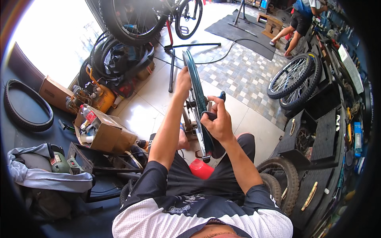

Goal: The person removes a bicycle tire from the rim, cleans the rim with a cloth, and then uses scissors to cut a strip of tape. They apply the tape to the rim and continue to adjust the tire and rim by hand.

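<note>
1. Head view, location: the wheel [191, 63] stands upright and edge-on between the person's legs, ahead of a red vessel [201, 169]; a teal band [199, 95] runs along its right side.
2. Head view, left hand [183, 81]: closed against the wheel's far left edge; its fingertips are partly hidden.
3. Head view, right hand [218, 120]: fingers curled, pinching a dark strip [209, 115] beside the wheel. A blue-black tip [222, 95] shows beyond the fingers; whether it joins the strip cannot be told.
4. Head view, handling: the wheel is probably light and stiff at the rim, apt to roll or twist; the band looks softer. The outer rim likely offers the surest hold, clear of the spokes.
</note>
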A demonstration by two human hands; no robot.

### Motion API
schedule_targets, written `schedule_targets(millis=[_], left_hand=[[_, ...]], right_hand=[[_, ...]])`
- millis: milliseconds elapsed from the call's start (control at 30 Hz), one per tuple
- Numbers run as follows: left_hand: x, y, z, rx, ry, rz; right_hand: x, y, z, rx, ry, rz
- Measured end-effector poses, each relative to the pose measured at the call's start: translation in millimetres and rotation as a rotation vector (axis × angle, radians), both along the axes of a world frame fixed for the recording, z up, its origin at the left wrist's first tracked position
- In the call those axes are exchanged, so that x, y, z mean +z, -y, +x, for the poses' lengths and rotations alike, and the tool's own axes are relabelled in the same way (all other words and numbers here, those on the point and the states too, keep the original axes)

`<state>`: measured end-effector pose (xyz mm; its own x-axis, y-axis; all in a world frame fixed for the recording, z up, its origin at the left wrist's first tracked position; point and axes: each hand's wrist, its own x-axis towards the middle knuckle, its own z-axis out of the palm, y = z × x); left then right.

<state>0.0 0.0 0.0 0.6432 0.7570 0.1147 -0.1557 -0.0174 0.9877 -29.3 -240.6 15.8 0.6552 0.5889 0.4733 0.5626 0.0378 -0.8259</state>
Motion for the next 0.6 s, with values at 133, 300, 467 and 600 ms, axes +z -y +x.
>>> schedule_targets(millis=[133,300,467,600], left_hand=[[3,9,-9,-0.032,-0.056,0.064],[7,33,-27,0.024,-0.068,0.193],[-11,62,-44,0.001,0.05,0.237],[-17,88,-69,-0.003,-0.03,0.318]], right_hand=[[13,-21,11,0.01,-0.04,0.006],[36,-49,33,0.053,-0.134,-0.015],[46,-73,60,0.071,-0.133,-0.078],[59,-87,77,0.077,-0.166,-0.216]])
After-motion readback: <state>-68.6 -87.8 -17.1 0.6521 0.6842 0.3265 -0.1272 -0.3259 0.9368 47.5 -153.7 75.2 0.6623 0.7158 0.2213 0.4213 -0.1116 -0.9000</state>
